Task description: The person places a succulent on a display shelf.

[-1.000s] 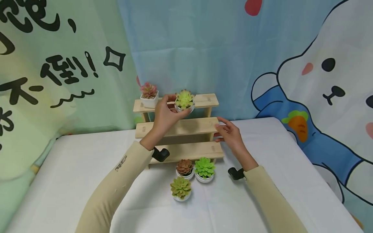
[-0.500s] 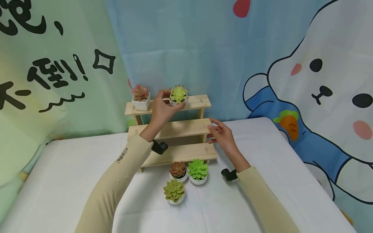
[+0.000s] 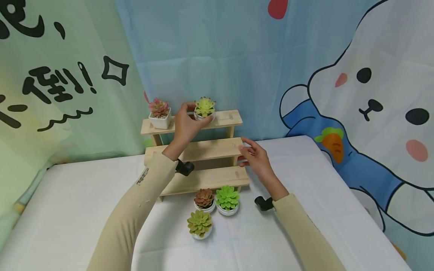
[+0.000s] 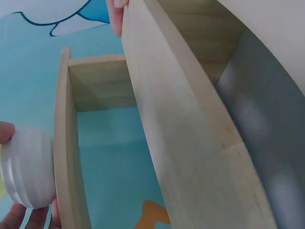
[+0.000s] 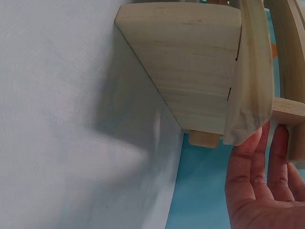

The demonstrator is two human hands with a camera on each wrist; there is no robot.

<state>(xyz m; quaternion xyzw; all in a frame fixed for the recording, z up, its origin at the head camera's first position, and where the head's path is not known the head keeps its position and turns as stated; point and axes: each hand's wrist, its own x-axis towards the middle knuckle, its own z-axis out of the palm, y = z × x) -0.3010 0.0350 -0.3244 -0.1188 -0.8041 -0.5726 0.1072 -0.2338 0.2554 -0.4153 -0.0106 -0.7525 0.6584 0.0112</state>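
My left hand [image 3: 185, 126] grips the white round pot of a yellow-green succulent [image 3: 204, 107] at the top tier of a three-tier wooden shelf [image 3: 207, 178]. In the left wrist view the white pot [image 4: 29, 167] is right at the top plank's edge, with fingertips on either side. At the shelf's right end, my right hand [image 3: 255, 156] touches the middle plank with its fingertips. The right wrist view shows its fingers [image 5: 240, 164] nearly straight against the plank end. A pink succulent [image 3: 159, 113] in a square white pot stands at the top tier's left.
In front of the shelf, a brown succulent [image 3: 204, 198], a bright green succulent [image 3: 227, 198] and an olive-green succulent [image 3: 199, 224] stand in white pots on the white tabletop [image 3: 271, 233]. A printed cloth backdrop [image 3: 210, 49] hangs close behind.
The held succulent has moved slightly left and back over the top tier, its pot now nearer the plank. The right hand stays at the shelf's end. The head view has shifted right.
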